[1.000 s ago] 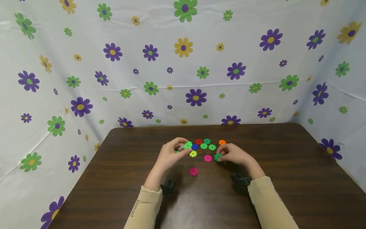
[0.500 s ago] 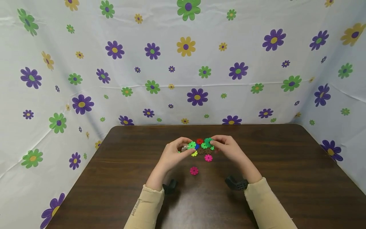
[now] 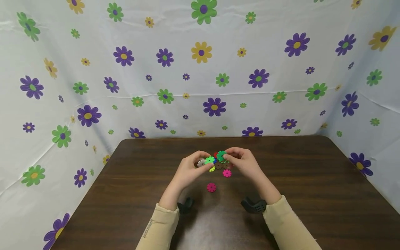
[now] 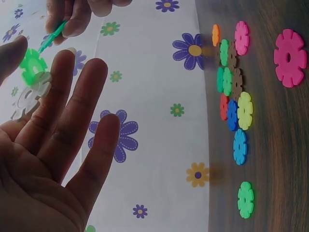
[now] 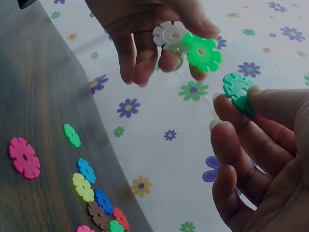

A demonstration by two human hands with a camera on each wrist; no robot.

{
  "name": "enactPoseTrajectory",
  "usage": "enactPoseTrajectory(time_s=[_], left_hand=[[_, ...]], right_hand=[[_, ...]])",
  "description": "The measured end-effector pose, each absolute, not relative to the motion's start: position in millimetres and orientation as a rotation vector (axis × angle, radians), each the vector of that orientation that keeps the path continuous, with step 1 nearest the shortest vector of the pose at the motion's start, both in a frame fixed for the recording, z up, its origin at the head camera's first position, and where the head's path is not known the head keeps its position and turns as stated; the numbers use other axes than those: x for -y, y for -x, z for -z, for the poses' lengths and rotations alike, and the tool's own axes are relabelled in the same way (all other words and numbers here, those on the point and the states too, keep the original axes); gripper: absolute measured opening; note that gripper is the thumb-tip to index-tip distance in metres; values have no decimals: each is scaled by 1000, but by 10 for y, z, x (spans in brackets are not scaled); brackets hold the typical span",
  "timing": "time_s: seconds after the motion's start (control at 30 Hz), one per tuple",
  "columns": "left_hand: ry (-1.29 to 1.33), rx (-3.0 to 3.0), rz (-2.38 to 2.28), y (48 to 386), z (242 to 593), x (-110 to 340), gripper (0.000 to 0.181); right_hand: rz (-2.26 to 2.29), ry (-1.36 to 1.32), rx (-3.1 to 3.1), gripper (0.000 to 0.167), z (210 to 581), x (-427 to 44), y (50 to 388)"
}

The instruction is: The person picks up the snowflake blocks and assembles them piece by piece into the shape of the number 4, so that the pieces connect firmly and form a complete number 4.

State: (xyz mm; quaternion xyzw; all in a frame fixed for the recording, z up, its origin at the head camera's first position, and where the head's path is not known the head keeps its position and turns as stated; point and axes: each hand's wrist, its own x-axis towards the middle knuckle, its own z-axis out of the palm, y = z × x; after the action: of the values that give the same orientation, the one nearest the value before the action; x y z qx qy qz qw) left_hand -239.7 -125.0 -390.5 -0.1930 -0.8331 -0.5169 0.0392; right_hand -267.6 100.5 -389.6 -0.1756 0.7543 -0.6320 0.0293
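Observation:
My left hand pinches a bright green notched plastic disc between thumb and forefinger. A white translucent disc is joined to its edge. Facing it, my right hand holds a darker green notched disc by thumb and fingertips. Both hands are raised above the table, and in the right wrist view a small gap separates the darker disc from the bright green one. In the left wrist view, the other fingers of my left hand are loosely spread.
On the brown table lies a cluster of loose discs, among them a yellow disc, a blue disc and a red disc. A magenta disc lies nearer. A flowered cloth hangs behind the table.
My right hand has picked up the darker green disc from the table's right side of the cluster and moved it left, close to the left hand's discs. The left hand has shifted slightly right.

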Motion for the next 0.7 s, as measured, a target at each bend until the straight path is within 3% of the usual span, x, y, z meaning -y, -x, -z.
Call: enactPoseTrajectory(time_s=[0.7], left_hand=[[658,2584,1612,2388,3897,1220,26]], right_hand=[[1835,626,-2477,20,3859,-949,2610]])
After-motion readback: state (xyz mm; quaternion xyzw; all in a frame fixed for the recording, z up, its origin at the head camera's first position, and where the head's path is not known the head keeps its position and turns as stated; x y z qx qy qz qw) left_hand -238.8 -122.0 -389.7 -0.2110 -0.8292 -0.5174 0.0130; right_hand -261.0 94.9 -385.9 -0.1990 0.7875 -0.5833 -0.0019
